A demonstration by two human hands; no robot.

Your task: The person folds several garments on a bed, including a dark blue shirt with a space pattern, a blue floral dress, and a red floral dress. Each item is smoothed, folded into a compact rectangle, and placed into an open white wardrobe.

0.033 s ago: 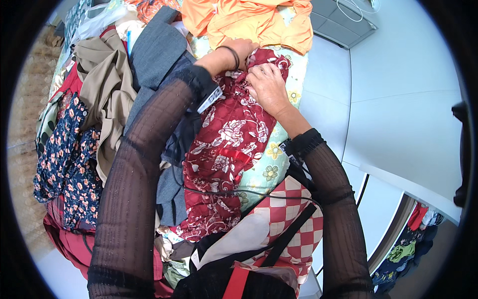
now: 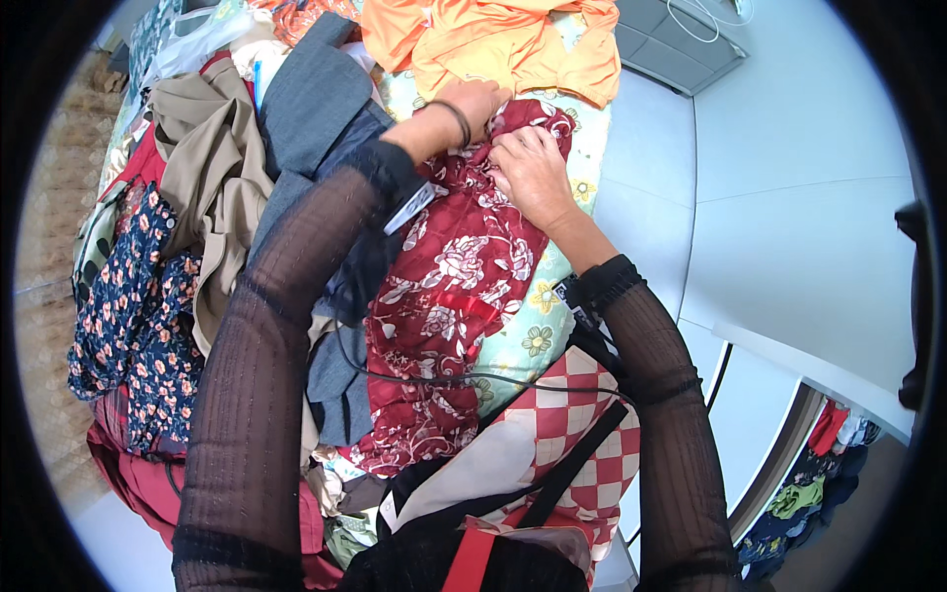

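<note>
A dark red garment with white flowers (image 2: 449,271) lies lengthwise down the middle, gathered and wrinkled along its length. At its far end my right hand (image 2: 530,173) presses on the cloth with bent fingers, bunching it. Just left of it, my left hand (image 2: 472,107) is curled at the garment's far left edge; its fingertips are partly hidden. Beyond both hands spreads an orange garment (image 2: 478,54). Under the red garment shows a pale green flowered sheet (image 2: 538,321).
Heaped on the left are a grey garment (image 2: 311,104), beige trousers (image 2: 202,138) and a navy floral garment (image 2: 158,365). A black cable (image 2: 493,377) crosses the red garment's near part. Close to my body is a red-and-white checked cloth (image 2: 582,419). Clothes hang (image 2: 799,498) at lower right.
My left hand and forearm have shifted very slightly. The right hand and the red garment stay almost where they were.
</note>
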